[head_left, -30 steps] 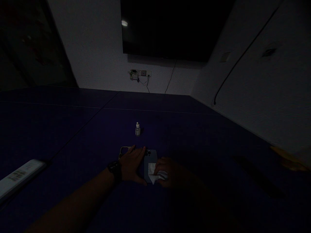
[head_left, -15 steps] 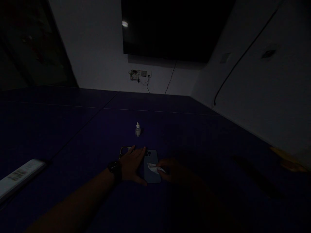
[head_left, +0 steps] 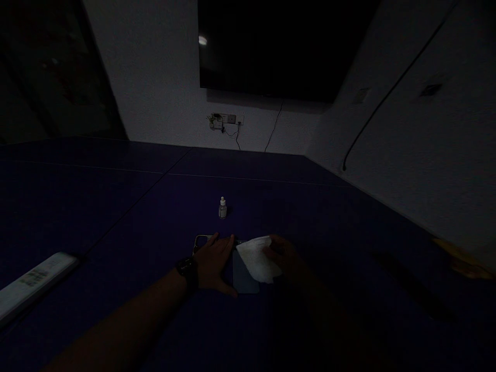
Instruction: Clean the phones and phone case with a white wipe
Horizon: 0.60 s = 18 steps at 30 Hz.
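A blue-grey phone [head_left: 244,281] lies back up on the dark blue table. My left hand [head_left: 213,262] is spread flat along its left side, fingers apart, over part of a phone case [head_left: 199,239] whose camera cutout shows. In my right hand [head_left: 282,252] is a white tissue [head_left: 258,260], pinched near its upper right edge and spread over the phone's upper right part, hiding most of the camera area. A small dropper bottle [head_left: 222,209] with a white top stands upright beyond the phone.
At the left lies a long white box or strip [head_left: 34,284]. A dark flat object [head_left: 411,284] and something yellowish [head_left: 461,258] lie at the right. A big dark screen [head_left: 282,46] hangs on the wall above sockets [head_left: 225,119] with cables.
The tissue was bunched up on the phone's middle; now it is opened out and larger. My right hand has moved up and right with it. My left hand stays put.
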Each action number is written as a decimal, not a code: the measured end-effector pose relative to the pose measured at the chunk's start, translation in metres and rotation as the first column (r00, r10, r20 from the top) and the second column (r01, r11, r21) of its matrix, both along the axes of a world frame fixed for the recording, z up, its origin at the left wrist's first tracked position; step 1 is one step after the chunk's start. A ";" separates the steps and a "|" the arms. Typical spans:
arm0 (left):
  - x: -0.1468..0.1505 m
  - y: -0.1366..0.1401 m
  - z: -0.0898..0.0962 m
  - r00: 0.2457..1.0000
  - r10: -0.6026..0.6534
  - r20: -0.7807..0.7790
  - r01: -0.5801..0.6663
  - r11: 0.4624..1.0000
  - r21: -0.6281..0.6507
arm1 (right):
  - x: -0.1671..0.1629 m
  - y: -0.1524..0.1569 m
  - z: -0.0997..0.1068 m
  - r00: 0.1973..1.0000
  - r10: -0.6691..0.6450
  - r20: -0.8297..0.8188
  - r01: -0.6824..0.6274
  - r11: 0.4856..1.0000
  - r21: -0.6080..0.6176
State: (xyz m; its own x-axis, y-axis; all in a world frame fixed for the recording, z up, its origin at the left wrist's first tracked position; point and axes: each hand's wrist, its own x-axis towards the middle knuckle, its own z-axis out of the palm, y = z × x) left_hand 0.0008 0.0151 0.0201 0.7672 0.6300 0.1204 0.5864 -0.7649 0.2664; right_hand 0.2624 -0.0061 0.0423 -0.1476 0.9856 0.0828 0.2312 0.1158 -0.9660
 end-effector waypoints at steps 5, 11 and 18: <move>0.000 -0.001 0.000 1.000 0.004 0.023 -0.004 1.000 0.003 | -0.005 0.020 0.005 0.964 -0.168 -0.205 0.153 0.984 -0.086; 0.001 -0.001 -0.001 1.000 -0.001 0.030 0.001 1.000 0.016 | -0.013 0.045 0.011 0.943 -0.233 -0.239 0.203 0.968 -0.144; 0.001 0.001 -0.002 1.000 -0.005 0.021 0.005 1.000 0.012 | -0.037 0.103 0.011 0.964 -0.165 -0.207 0.136 0.979 -0.150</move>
